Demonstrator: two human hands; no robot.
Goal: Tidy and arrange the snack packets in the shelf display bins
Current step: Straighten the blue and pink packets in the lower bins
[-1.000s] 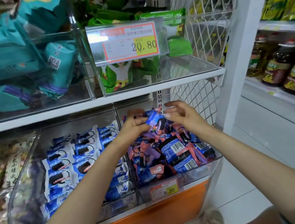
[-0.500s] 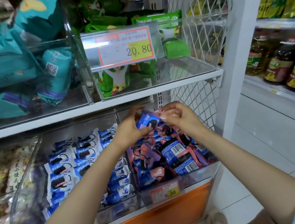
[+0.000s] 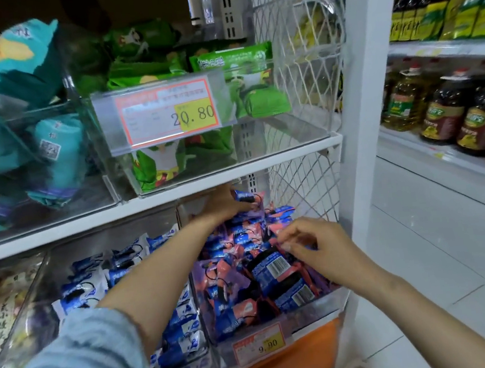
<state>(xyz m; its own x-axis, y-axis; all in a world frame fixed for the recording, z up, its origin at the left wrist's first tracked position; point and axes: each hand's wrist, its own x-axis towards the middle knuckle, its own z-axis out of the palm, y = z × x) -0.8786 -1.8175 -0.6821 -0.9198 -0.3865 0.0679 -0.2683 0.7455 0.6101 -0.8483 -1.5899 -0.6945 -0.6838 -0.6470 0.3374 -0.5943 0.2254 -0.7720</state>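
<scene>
Left hand [image 3: 223, 208] is gripping a blue-pink packet [image 3: 247, 197] at the back of the lower right bin [image 3: 327, 302]; right hand [image 3: 321, 246] is curling fingers onto the packet pile [image 3: 240, 278], can't tell if pinching

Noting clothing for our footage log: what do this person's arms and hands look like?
The left hand and right hand are bare: no gloves, rings or watch show. A light blue-grey sleeve covers the left arm down to near the elbow; the right forearm is uncovered within view.
</scene>
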